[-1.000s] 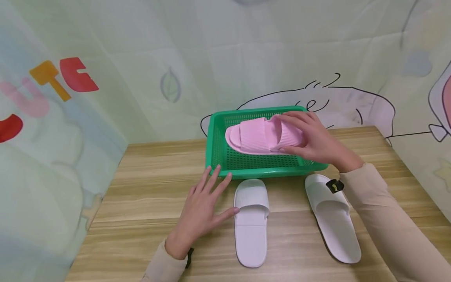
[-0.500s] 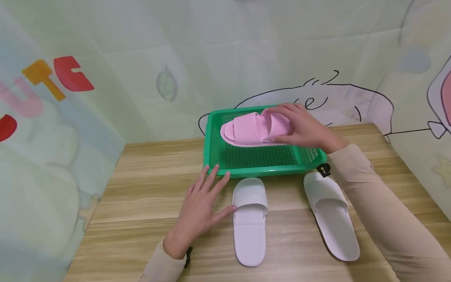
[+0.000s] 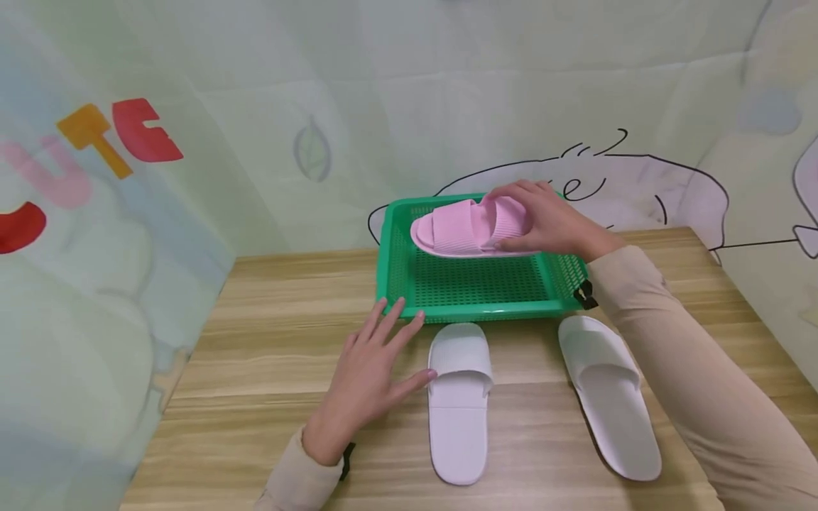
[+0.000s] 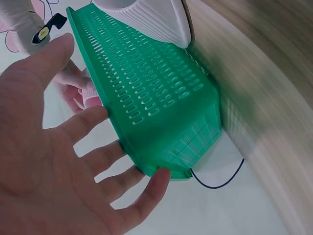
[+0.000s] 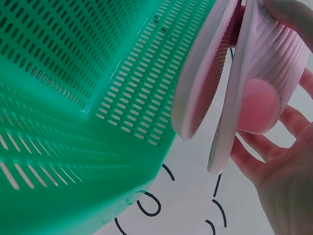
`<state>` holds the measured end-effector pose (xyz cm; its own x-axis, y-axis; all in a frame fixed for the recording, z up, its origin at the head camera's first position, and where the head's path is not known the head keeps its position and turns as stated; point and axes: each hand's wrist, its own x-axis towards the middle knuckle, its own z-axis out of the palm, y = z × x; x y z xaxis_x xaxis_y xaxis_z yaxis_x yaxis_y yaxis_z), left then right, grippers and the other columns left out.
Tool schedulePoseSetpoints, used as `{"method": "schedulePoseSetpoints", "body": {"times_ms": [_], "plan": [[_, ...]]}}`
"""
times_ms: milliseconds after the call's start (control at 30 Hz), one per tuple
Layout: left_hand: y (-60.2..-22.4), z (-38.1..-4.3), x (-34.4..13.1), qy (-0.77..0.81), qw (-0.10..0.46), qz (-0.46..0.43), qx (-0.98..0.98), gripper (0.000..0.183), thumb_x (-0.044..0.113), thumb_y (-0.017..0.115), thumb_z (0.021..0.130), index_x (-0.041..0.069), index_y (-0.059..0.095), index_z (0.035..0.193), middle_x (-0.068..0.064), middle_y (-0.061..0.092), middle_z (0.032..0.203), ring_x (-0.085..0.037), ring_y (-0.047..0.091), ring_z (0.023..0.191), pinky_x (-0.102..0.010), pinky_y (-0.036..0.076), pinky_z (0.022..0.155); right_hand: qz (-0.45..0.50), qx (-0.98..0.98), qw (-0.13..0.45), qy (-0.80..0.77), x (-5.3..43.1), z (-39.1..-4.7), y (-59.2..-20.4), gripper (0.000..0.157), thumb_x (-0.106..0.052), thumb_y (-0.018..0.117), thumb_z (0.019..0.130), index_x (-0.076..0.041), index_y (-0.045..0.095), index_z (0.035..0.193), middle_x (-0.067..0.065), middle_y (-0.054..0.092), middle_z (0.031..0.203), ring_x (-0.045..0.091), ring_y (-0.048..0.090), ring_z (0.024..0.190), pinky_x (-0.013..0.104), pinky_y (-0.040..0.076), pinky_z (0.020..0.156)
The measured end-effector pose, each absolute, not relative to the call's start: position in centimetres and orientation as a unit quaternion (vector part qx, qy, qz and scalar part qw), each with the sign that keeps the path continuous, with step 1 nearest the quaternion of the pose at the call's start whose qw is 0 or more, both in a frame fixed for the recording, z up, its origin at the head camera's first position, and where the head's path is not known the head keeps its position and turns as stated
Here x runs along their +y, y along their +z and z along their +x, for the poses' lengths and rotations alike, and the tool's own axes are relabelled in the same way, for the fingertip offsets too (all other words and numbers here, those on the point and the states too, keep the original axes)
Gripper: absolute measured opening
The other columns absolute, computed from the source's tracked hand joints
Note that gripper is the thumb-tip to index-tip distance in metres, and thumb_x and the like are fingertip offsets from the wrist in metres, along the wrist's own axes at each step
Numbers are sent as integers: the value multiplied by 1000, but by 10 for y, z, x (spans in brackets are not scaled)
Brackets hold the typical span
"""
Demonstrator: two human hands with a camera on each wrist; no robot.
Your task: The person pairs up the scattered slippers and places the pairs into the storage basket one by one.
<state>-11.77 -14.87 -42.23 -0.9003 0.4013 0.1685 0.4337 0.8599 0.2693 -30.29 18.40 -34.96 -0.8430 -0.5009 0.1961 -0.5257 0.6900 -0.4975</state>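
Note:
My right hand (image 3: 546, 216) grips a pair of pink slippers (image 3: 454, 228) at one end, fingers on the far side and thumb on the near side. The pair lies crosswise over the back part of a green perforated plastic basket (image 3: 492, 310). In the right wrist view, two pink soles (image 5: 227, 107) show close together beside the basket wall; whether they touch its floor I cannot tell. My left hand (image 3: 367, 380) is spread, its fingertips at the basket's front left rim. The left wrist view shows the fingers (image 4: 115, 154) along that rim, uncurled.
Two white slippers lie on the wooden table (image 3: 281, 355) in front of the basket: one straight (image 3: 458, 440) beside my left thumb, the other angled (image 3: 620, 419) under my right forearm. A printed cloth (image 3: 383, 128) hangs behind and to the left.
My right hand has carried the pink slippers toward the back of the basket and slightly left. The left hand stays at the rim, and the white slippers have not moved.

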Motion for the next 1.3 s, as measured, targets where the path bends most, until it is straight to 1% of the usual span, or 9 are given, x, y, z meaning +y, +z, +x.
{"method": "schedulePoseSetpoints", "body": {"times_ms": [233,400,633,800,967,1067,1200,1300], "plan": [[-421,-118,-149,-154,50,-214,-963,80,60,74,93,25,49,160,-11,32,173,-39,19,163,-74,42,109,275,-920,12,280,181,-314,-355,75,-30,92,82,-19,58,148,13,50,156,37,39,138,59,49,100],[-420,-119,-148,-155,52,-215,-963,79,59,75,93,25,50,160,-11,34,172,-40,20,162,-73,43,107,274,-921,6,278,180,-320,-357,77,-26,93,81,-19,57,148,14,52,154,37,42,136,58,48,99],[-418,-119,-148,-155,52,-214,-963,80,59,75,92,25,50,160,-11,34,172,-40,21,162,-73,43,108,269,-923,-5,274,178,-332,-361,78,-24,95,79,-18,58,146,16,51,154,39,42,136,60,47,101],[-419,-119,-148,-153,54,-216,-963,79,58,76,92,25,51,160,-11,35,172,-41,22,161,-73,44,106,270,-921,-15,279,176,-338,-366,77,-21,96,77,-16,58,144,18,51,152,40,43,135,61,49,102],[-419,-118,-148,-152,61,-221,-962,79,56,77,92,25,51,159,-11,36,171,-42,24,160,-73,46,105,273,-919,-24,284,175,-342,-375,77,-19,97,76,-12,58,142,20,52,151,41,46,133,62,49,103],[-419,-118,-148,-151,64,-221,-961,79,56,77,92,25,51,159,-11,35,171,-42,24,160,-74,46,105,271,-919,-30,284,175,-344,-382,76,-17,97,75,-10,59,140,20,52,151,42,46,135,64,46,107],[-419,-119,-148,-152,64,-222,-961,79,56,78,92,25,51,159,-12,35,171,-42,24,160,-75,45,104,256,-925,-46,276,177,-347,-392,75,-16,97,76,-11,58,140,20,50,156,44,41,141,67,39,114],[-418,-119,-148,-152,67,-223,-960,79,55,78,91,24,51,159,-13,36,171,-43,25,160,-76,46,104,247,-928,-58,271,178,-350,-400,76,-16,97,76,-12,57,141,20,47,157,45,40,142,68,38,115]]}}
